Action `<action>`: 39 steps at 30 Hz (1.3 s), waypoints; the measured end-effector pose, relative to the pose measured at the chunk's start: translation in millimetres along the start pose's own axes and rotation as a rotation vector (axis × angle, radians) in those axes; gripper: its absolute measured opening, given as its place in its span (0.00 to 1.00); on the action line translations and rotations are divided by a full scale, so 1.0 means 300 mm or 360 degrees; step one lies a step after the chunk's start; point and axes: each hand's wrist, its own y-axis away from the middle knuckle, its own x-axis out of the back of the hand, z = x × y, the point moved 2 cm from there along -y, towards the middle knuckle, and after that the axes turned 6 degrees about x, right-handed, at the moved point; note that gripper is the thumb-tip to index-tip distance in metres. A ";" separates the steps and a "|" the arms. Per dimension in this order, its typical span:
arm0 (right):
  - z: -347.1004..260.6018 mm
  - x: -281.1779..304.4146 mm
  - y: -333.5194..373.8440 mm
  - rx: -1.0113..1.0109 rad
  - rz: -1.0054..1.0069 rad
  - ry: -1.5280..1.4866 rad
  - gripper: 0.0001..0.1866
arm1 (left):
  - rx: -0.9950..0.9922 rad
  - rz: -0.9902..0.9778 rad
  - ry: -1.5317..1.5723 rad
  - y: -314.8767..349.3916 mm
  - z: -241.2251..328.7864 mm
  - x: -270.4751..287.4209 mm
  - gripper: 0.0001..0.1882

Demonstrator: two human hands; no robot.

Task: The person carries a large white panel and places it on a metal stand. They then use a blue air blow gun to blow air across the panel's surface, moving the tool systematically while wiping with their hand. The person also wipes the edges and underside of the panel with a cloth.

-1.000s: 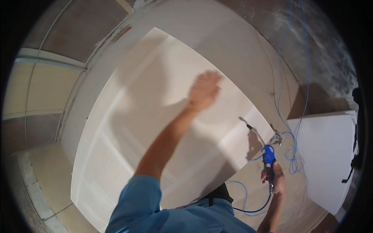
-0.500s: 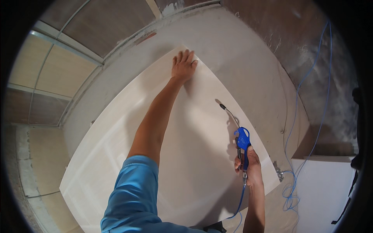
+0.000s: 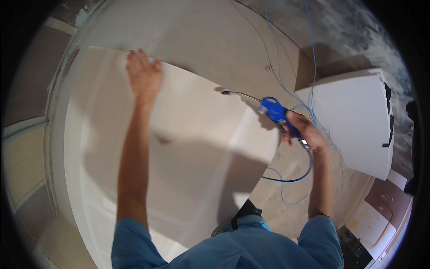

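Note:
A large pale panel (image 3: pixel 192 121) spreads out in front of me. Flat on it near the far edge lies my left hand (image 3: pixel 144 77), fingers spread and holding nothing. My right hand (image 3: pixel 307 130) is wrapped round the handle of a blue air blow gun (image 3: pixel 274 109). The gun's thin metal nozzle points left, its black tip above the panel close to the far right edge. A blue air hose (image 3: pixel 286 180) leads from the handle's lower end and loops back below the panel's right side.
On the right stands a stack of white boards (image 3: pixel 349 112) with black pieces on its side. Thin blue hoses (image 3: pixel 313 58) hang and coil between it and the panel. A framed wall or partition (image 3: pixel 27 148) runs along the left. More boards (image 3: pixel 371 224) lie at the lower right.
My view has turned to the right. My left hand has slid along the panel's far edge, away from its corner. The blow gun has swung from pointing forward to pointing left.

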 end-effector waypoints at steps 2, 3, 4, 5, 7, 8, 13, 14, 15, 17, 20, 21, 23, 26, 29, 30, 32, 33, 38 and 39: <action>0.064 0.051 0.199 -0.0061 0.0031 0.0115 0.24 | -0.0145 -0.0074 0.0040 0.232 0.153 0.107 0.40; 0.101 0.078 0.296 -0.0237 0.0120 0.0232 0.24 | -0.0202 -0.0120 0.0079 0.328 0.245 0.156 0.39; 0.125 0.098 0.383 -0.0173 0.0068 0.0198 0.24 | -0.0296 -0.0370 0.0142 0.447 0.318 0.213 0.39; 0.148 0.123 0.457 -0.0212 0.0146 0.0285 0.24 | -0.0369 -0.0450 0.0238 0.507 0.425 0.246 0.38; 0.168 0.166 0.568 -0.0205 0.0169 0.0259 0.24 | -0.0694 -0.0567 0.0354 0.637 0.596 0.336 0.36; 0.162 0.190 0.606 -0.0104 0.0304 0.0294 0.24 | -0.0938 -0.0482 0.0321 0.700 0.645 0.388 0.34; 0.050 0.251 0.637 -0.0058 0.0097 0.0225 0.26 | -0.0691 -0.0477 0.0625 0.761 0.628 0.565 0.33; 0.028 0.242 0.614 -0.0192 -0.0087 0.0228 0.26 | -0.0646 -0.0557 0.0625 0.762 0.564 0.582 0.33; 0.005 0.233 0.582 -0.0177 -0.0015 0.0250 0.26 | -0.0599 -0.0577 0.0655 0.736 0.490 0.622 0.33; -0.021 0.166 0.503 -0.0157 -0.0052 0.0039 0.27 | -0.0299 -0.0631 0.0748 0.680 0.272 0.694 0.32; -0.010 -0.003 0.386 -0.0073 0.0113 -0.0327 0.26 | 0.0172 -0.0497 0.0386 0.653 -0.126 0.756 0.32; -0.003 -0.066 0.354 -0.0008 0.0148 -0.0495 0.26 | 0.0341 -0.0536 0.0316 0.673 -0.269 0.759 0.33; 0.013 -0.203 0.297 -0.0162 -0.0293 -0.0064 0.28 | 0.0510 -0.0421 0.0149 0.714 -0.509 0.772 0.34; 0.001 -0.366 0.208 -0.0162 -0.1067 0.0251 0.28 | 0.0850 -0.0404 0.0004 0.780 -0.736 0.758 0.35; -0.055 -0.441 0.021 -0.0152 -0.0410 -0.0251 0.30 | 0.1013 -0.0347 -0.0041 0.742 -0.863 0.732 0.35; -0.083 -0.468 -0.054 -0.0051 -0.0357 -0.0423 0.30 | 0.1035 -0.0301 -0.0044 0.705 -0.890 0.718 0.35; -0.142 -0.526 -0.215 0.0046 -0.0271 -0.0664 0.30 | 0.1084 -0.0310 -0.0112 0.629 -0.932 0.687 0.35; -0.171 -0.561 -0.298 0.0050 -0.0270 -0.0760 0.30 | 0.1134 -0.0357 -0.0170 0.596 -0.952 0.671 0.35; -0.338 -0.803 -0.676 0.0121 -0.0200 -0.1035 0.29 | 0.1166 -0.0288 -0.0168 0.486 -1.056 0.594 0.36; -0.369 -0.862 -0.727 0.0111 -0.0250 -0.1065 0.27 | 0.1119 -0.0189 -0.0137 0.479 -1.070 0.590 0.36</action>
